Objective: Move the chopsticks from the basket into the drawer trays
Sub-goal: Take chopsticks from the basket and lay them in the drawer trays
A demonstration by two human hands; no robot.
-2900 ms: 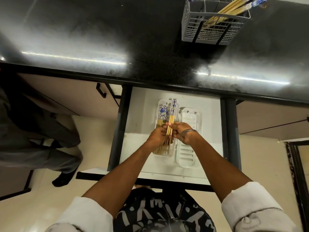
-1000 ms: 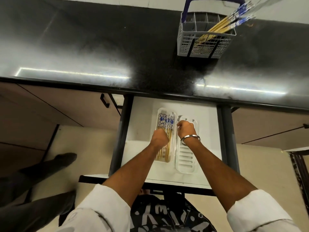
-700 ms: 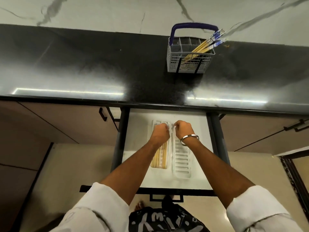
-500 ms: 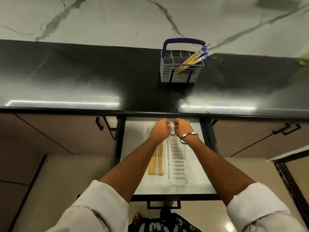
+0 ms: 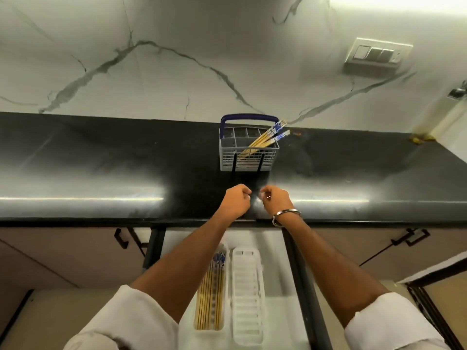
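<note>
Both hands hover over the black countertop (image 5: 101,157), just short of the grey basket (image 5: 249,161) and side by side, almost touching. The left hand (image 5: 236,202) is curled into a loose fist with nothing in it; the right hand (image 5: 275,200), with a metal bangle (image 5: 285,215) at the wrist, is curled too, and a small pale glint shows at its fingers, too small to tell whether it pinches anything. The basket, with its blue handle (image 5: 249,117), stands beyond the hands near the back edge of the counter, and a bundle of chopsticks (image 5: 262,141) leans in it toward its right corner, blue-patterned ends up. Bare counter runs wide to either side of the basket, and a marble-veined wall (image 5: 177,59) rises behind it with a switch plate (image 5: 376,55) well off to the right. On the near side of the basket, past the counter's front edge, the open drawer (image 5: 275,248) holds two white trays: the left tray (image 5: 226,299) is lined with chopsticks laid lengthwise (image 5: 211,296), and the right tray (image 5: 247,299) lies just beside it. Cabinet doors (image 5: 63,253) flank the drawer. Half a second ago both hands were down over the far ends of the trays; they have since risen across the counter edge toward the basket.
</note>
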